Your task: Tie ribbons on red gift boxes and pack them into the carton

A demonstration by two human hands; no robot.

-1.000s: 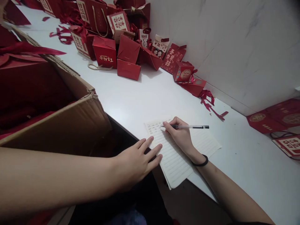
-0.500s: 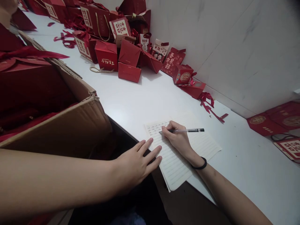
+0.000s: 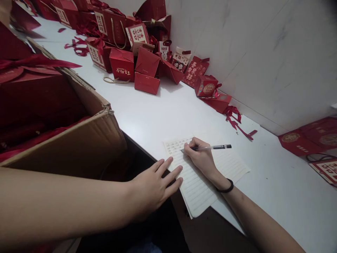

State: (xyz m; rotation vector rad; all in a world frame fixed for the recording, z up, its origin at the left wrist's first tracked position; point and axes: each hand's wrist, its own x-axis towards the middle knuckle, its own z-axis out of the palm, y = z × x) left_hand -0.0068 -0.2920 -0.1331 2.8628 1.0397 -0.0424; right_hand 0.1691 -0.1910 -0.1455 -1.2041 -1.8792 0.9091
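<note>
Lined paper sheets (image 3: 202,189) lie at the front edge of the white table, their lower corner jutting past it. Rows of small handwritten marks fill the upper left part of the top sheet. My right hand (image 3: 201,156) is closed around a pen (image 3: 221,147) with a clear barrel and a dark cap end, its tip at the paper below the written rows. A black band circles the right wrist. My left hand (image 3: 158,182) lies with fingers spread, the fingertips on the left edge of the paper.
An open cardboard box (image 3: 102,130) holding red boxes and ribbon stands at the left. Red gift boxes (image 3: 122,66) and bags line the wall side of the white table (image 3: 147,119). A loose red ribbon (image 3: 240,126) lies farther right, and red bags (image 3: 308,137) sit at the right edge.
The whole view has shifted slightly, with the scene a little lower and to the right. Both hands keep nearly the same place on the paper, and the pen stays in my right hand.
</note>
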